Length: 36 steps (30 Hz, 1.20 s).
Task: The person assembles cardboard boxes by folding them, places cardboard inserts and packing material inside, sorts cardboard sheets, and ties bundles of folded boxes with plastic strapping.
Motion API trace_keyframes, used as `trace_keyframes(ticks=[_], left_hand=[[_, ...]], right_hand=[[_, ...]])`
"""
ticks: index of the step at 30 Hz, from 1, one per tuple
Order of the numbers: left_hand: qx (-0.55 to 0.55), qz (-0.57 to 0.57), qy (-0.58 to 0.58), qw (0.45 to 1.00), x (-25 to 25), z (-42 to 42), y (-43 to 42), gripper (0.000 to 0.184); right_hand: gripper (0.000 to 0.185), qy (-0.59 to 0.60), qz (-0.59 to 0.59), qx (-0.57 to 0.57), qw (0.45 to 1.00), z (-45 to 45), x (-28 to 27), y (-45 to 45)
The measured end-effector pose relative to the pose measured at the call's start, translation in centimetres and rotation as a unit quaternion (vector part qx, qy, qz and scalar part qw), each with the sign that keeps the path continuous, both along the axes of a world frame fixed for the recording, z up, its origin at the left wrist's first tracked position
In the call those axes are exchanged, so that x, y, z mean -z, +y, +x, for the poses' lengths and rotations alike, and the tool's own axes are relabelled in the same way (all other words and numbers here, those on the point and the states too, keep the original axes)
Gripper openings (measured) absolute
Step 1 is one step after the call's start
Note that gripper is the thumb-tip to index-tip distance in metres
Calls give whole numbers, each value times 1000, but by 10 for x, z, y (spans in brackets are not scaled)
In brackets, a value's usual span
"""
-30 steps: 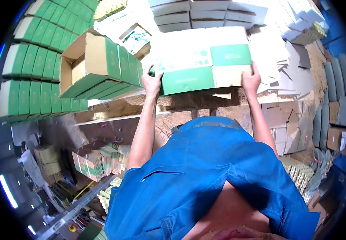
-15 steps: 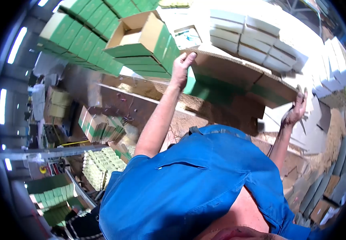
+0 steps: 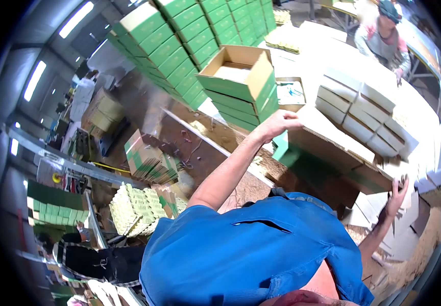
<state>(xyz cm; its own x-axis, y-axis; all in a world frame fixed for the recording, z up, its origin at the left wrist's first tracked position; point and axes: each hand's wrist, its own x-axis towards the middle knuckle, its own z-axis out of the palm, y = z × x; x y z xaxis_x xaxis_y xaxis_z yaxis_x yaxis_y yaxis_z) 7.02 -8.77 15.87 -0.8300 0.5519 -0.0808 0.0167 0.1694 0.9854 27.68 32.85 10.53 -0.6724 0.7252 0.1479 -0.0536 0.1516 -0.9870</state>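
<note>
A cardboard box, brown with green printed panels, stands at a slant in front of my blue-shirted body. My left hand is closed at its upper left corner, with the fingertips on the top edge. At the other end, my right hand has its fingers spread beside the box's right edge; whether they touch it I cannot tell. An open-topped green and brown box sits on a stack of green boxes just beyond my left hand. The inside and far side of the box near my hands are mostly hidden.
Tall stacks of green boxes rise at the back left. White boxes are piled on the bright table. Folded cartons and pale egg trays lie to the left. One person is across the table, another at lower left.
The view has swung, bringing a person across the table into sight. My left hand has shifted from an upright thumb grip to fingers laid over the corner. My right hand's fingers have spread.
</note>
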Motion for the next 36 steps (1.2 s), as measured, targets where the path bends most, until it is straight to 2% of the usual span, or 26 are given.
trace_keyframes(ticks=[1, 5, 7, 8, 11, 13, 15, 17, 19, 21, 23, 24, 25, 28, 29, 30, 31, 33, 34, 35, 36], left_hand=[[24, -32, 14, 999, -5, -1, -4, 34], [189, -101, 43, 976, -10, -15, -10, 29], [228, -110, 40, 966, -11, -14, -8, 31], [206, -138, 61, 967, -12, -13, -6, 33], [205, -126, 41, 970, -11, -16, -3, 34], [212, -127, 69, 967, -20, -14, 0, 36], [177, -184, 176, 951, -37, -9, 5, 37], [191, -202, 256, 926, -39, -11, 8, 36], [230, -195, 270, 914, -51, -10, 10, 32], [268, -237, 271, 894, -38, -14, 14, 29], [296, -298, 337, 842, -51, -9, 19, 32], [282, -300, 291, 864, -57, -12, 22, 32], [269, -300, 241, 883, -61, -16, 25, 32], [167, -228, 247, 927, -68, -31, 26, 43], [155, -257, 256, 919, -101, -15, 29, 48], [138, -249, 314, 906, -89, -24, 29, 52], [142, -266, 288, 909, -109, -18, 33, 54], [163, -274, 265, 910, -109, -31, 38, 57], [164, -305, 243, 906, -101, -38, 44, 65], [167, -305, 240, 906, -75, -45, 51, 65], [189, -282, 257, 905, -38, -53, 60, 69]], right_hand=[[62, -42, 5, -4, 999, 5, -9, -3], [61, -21, -37, -65, 997, 5, -4, 15], [59, -20, 16, -82, 996, 4, -5, 19], [59, -26, 11, -90, 996, 5, -9, 18], [56, -27, 36, -108, 993, 5, -8, 17], [55, 11, 9, -115, 993, 5, -7, 12], [55, 16, -5, -119, 993, 3, -12, 11], [56, 38, -34, -117, 992, 5, -17, 7], [62, 46, -80, -113, 989, 4, -22, 5], [67, 85, -114, -141, 980, 4, -34, -10], [73, 106, -160, -144, 971, 1, -38, -15], [75, 100, -181, -134, 969, 0, -43, -22], [77, 103, -172, -144, 969, -1, -42, -19], [78, 39, -111, -173, 978, -8, -59, -20], [77, 0, -77, -181, 981, -13, -68, -19], [74, -9, -47, -164, 985, -19, -87, -34], [72, -19, -16, -151, 988, -27, -103, -48], [61, -32, 8, -173, 984, -44, -105, -41], [62, -24, 0, -162, 987, -56, -106, -50], [58, -37, 5, -180, 983, -73, -90, -45], [52, -13, 61, -166, 984, -96, -57, -38]])
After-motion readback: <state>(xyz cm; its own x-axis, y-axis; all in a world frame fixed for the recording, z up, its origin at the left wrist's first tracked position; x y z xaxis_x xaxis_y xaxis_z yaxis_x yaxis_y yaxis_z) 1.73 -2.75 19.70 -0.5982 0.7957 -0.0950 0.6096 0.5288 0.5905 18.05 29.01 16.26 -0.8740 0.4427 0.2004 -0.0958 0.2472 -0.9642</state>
